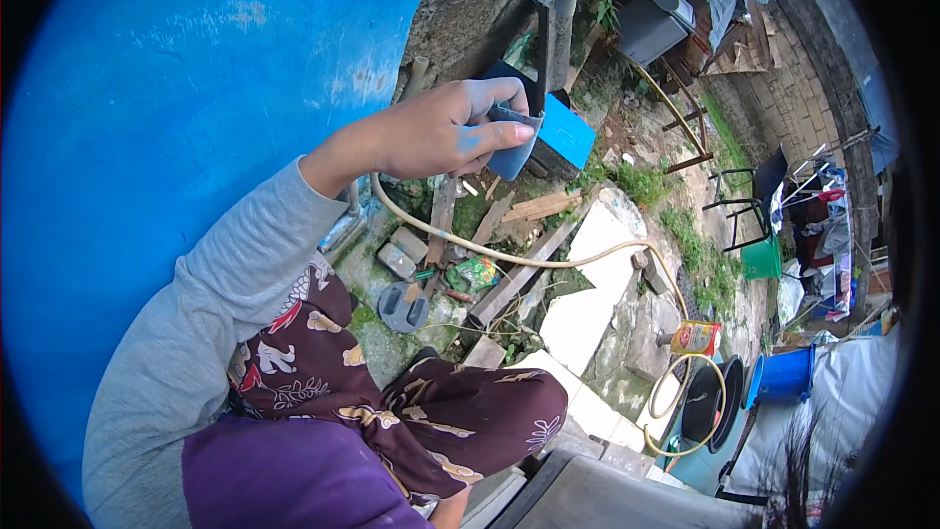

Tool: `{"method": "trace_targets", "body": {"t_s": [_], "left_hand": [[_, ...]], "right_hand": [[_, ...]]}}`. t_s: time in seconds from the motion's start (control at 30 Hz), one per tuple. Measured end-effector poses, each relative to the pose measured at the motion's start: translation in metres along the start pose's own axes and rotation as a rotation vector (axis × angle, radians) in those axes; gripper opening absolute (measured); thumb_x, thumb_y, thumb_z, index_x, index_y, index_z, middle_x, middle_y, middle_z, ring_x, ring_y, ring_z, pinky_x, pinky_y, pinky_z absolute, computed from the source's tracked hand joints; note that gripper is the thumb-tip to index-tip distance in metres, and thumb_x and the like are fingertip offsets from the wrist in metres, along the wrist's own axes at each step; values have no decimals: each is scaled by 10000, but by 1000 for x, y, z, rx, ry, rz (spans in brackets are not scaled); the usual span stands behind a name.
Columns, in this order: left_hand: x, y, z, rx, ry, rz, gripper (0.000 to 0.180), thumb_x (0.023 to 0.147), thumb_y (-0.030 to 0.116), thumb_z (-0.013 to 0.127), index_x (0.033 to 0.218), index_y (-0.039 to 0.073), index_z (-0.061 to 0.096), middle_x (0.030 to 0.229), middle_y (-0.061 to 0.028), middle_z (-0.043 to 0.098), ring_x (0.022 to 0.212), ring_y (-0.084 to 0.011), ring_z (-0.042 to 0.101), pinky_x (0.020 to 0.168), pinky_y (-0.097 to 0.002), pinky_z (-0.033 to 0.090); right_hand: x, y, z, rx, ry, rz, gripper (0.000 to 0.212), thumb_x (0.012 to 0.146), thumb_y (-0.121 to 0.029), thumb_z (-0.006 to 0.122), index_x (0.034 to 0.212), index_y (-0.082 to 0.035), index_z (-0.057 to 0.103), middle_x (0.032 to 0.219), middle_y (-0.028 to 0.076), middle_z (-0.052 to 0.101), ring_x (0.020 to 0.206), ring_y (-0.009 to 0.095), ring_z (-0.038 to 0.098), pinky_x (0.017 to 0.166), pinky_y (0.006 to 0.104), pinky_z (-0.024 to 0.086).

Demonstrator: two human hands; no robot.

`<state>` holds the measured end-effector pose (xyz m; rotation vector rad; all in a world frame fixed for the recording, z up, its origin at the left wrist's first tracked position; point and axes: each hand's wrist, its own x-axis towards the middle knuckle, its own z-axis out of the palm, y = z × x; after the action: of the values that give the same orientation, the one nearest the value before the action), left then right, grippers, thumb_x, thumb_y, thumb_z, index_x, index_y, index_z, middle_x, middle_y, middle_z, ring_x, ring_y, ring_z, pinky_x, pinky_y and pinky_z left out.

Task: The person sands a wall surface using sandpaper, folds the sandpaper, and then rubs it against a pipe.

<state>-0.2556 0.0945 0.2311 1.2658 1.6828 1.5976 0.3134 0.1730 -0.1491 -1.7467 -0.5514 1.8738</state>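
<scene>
My left hand, blue dust on its fingers, reaches across from the grey sleeve. Its fingers and thumb pinch a folded piece of sandpaper, dark grey and smudged with blue. The hand is raised in front of the blue wall, near the wall's edge and apart from it. Pale scuffed patches show on the painted surface. My right hand is out of the picture.
A hose winds across the rubble ground. Stone blocks, wood planks and a slipper lie below the hand. A bright blue box sits beyond it. Black chair, blue bucket and basins stand right.
</scene>
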Motion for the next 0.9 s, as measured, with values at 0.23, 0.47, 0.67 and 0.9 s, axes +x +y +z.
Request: {"method": "trace_targets", "body": {"t_s": [0.23,0.47,0.67,0.9], "left_hand": [[0,4,6,67,-23,-28,282,1014,327,502,1046,47,480,652,1,554,482,-37,389,455,-241,293],[-4,-10,14,357,-89,-58,358,940,360,600,1001,8,631,679,-64,627,529,-151,522,539,-346,400],[-11,-44,28,1077,117,20,324,861,364,659,927,48,694,857,-104,566,905,-284,519,863,-430,388],[0,-25,13,775,225,32,321,924,336,635,846,45,523,779,-90,482,744,-233,453,702,-378,396]], "right_hand": [[-30,-42,26,-228,53,-241,404,1020,-277,405,1248,31,532,1161,132,580,1025,256,594,897,407,496],[-164,-215,213,-545,150,-1397,300,1015,-174,464,1170,67,554,1121,146,589,1073,259,554,984,376,403],[-240,-221,358,-809,-1424,-1092,148,889,-49,619,1032,-19,644,1136,127,586,1069,251,535,914,358,429],[-259,-188,375,-330,-2461,296,107,898,-14,554,954,-59,635,1316,158,484,1226,285,438,1054,433,283]]}}
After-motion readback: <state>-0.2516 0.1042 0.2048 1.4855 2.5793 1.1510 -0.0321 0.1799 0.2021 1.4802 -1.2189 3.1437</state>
